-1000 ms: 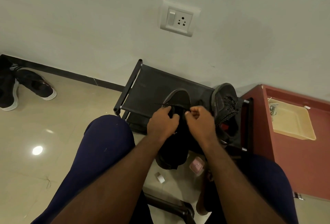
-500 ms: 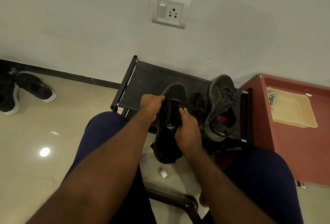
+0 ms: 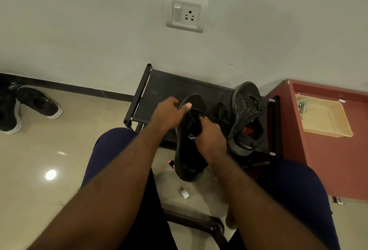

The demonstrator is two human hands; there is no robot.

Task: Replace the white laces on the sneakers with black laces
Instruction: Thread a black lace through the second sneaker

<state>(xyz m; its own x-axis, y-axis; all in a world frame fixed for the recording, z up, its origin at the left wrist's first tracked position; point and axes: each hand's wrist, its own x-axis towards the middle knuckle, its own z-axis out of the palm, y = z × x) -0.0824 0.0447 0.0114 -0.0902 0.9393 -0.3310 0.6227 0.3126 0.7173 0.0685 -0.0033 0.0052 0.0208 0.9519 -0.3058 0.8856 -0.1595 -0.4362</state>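
The black sneaker (image 3: 190, 150) is in the middle of the view, between the person's knees, with its toe at the near edge of the rack (image 3: 159, 90). One second ago both hands were closed together at the eyelets near the toe. Now they are apart. The left hand (image 3: 168, 115) has gone to the left side of the toe and grips it, thumb stretched over the top. The right hand (image 3: 211, 140) lies lower, on the tongue, and its fingertips pinch what I believe is the black lace (image 3: 200, 113). I judge that one pass is pulled through and the threading is still at the first eyelets.

The upper is soft matt mesh, and the lace is thin and limp. To the right, on the rack's taut black fabric, the second sneaker (image 3: 247, 118) leans, already laced, with a loose dark lace (image 3: 223, 110) beside it. Far right, white laces (image 3: 302, 104) lie in a beige plastic tray (image 3: 328, 128).
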